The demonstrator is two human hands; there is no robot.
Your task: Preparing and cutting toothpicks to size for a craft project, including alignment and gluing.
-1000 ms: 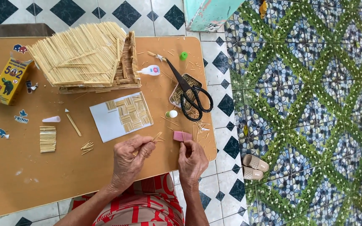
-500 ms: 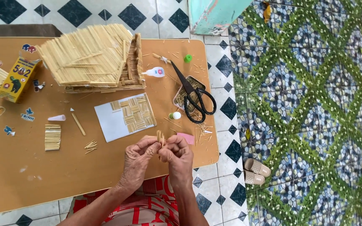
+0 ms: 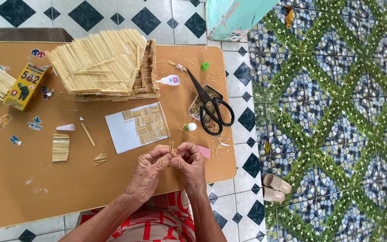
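Near the desk's (image 3: 19, 192) front edge, I see left hand (image 3: 148, 172) and right hand (image 3: 191, 163) fingers pinching sticks (image 3: 172, 148) together.

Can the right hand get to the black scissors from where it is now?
Probably yes: the scissors lie uncovered on the table just beyond the right hand, nothing between, though both hands pinch small sticks.

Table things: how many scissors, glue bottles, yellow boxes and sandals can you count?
Black scissors: 1
White glue bottle: 1
Yellow box: 1
Tan sandals, on the floor beside the table: 2
Total: 5
The left hand and right hand pinch thin sticks together.
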